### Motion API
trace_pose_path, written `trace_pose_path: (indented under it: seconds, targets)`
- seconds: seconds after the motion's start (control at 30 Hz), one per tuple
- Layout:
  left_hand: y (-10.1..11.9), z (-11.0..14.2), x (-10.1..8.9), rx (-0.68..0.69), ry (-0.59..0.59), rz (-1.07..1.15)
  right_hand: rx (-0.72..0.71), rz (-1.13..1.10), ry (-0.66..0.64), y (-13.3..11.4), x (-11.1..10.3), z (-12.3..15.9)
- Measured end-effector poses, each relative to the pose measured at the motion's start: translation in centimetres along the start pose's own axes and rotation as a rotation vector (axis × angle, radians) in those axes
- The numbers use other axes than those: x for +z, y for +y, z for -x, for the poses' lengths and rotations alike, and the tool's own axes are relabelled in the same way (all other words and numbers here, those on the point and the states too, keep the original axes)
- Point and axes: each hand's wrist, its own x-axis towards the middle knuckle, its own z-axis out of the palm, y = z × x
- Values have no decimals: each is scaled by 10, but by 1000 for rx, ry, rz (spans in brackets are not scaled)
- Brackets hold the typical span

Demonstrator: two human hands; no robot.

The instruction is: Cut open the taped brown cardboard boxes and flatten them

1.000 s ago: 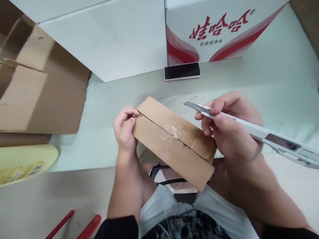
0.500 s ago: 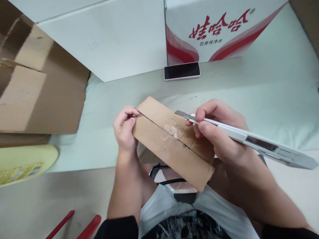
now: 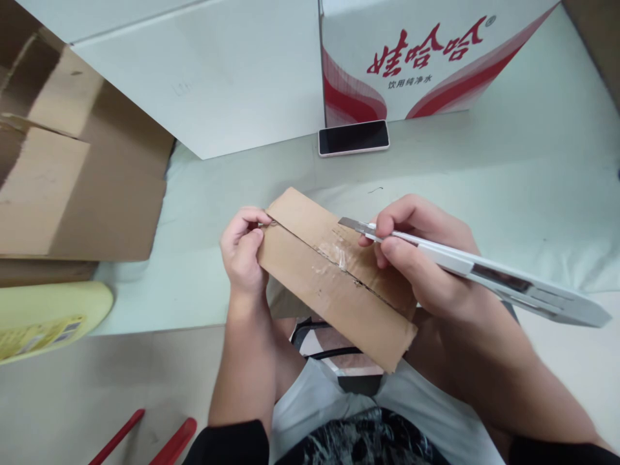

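Over my lap, at the near edge of the counter (image 3: 484,161), my left hand (image 3: 242,248) pinches the far end of a flat cardboard box (image 3: 310,278), fingers closed on its corner. My right hand (image 3: 426,258) is wrapped tight around a white utility knife (image 3: 479,271), blade out, its tip just above the taped seam (image 3: 339,255). I judge the tape mostly uncut; slicing along the seam remains. A phone (image 3: 353,137) lies beyond, against a printed carton (image 3: 426,58).

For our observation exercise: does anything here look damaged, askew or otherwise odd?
Yes. The small cardboard box, held at its end by the left hand, has crinkled, torn clear tape along its seam. The right hand holds a utility knife, blade out, over it.
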Motion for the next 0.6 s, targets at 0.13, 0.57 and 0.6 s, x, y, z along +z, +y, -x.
trace_pose_path:
  seconds: [0.13, 0.57, 0.6]
  targets:
    - [-1, 0, -1, 10, -5, 17, -10, 2, -31, 0, -1, -1]
    - [0, 0, 0, 2, -5, -8, 15, -29, -5, 0, 1, 1]
    - [0, 0, 0, 7, -6, -8, 9, -29, -8, 0, 1, 1]
